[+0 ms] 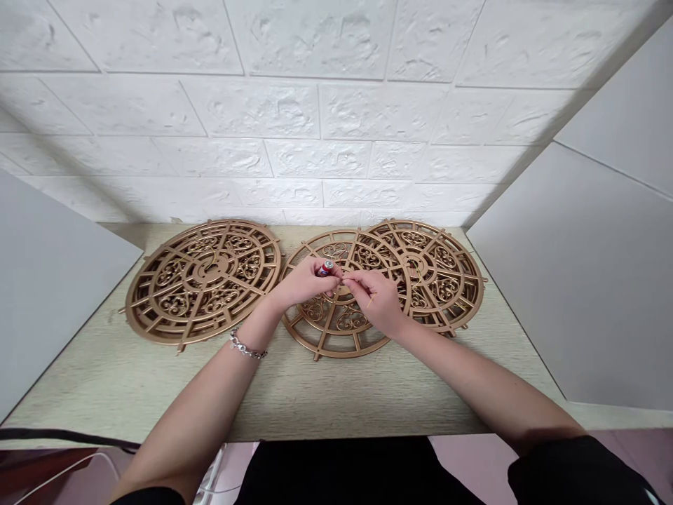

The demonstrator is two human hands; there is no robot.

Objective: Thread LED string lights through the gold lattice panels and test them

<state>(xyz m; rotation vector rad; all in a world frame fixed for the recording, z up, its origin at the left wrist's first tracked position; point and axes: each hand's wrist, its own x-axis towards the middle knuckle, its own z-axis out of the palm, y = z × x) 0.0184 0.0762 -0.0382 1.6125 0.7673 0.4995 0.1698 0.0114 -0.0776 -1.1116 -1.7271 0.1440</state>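
From my distant post, I see my left hand [310, 282] with fingers curled closed around a small red cylinder [326, 268], its end facing up. My right hand [377, 298] pinches close beside it — I cannot tell exactly what is between the fingertips, but a thin yellow strand [371, 300] shows against this hand. Both are above the middle gold disc [327, 330], which lies between the left discs [200, 301] and the right discs [434, 304] — all on the pale table [389, 400].

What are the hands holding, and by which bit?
The left hand holds a small red cylinder by its body, one end poking out. The right hand pinches close by; whatever it holds, if anything, is too small to tell.
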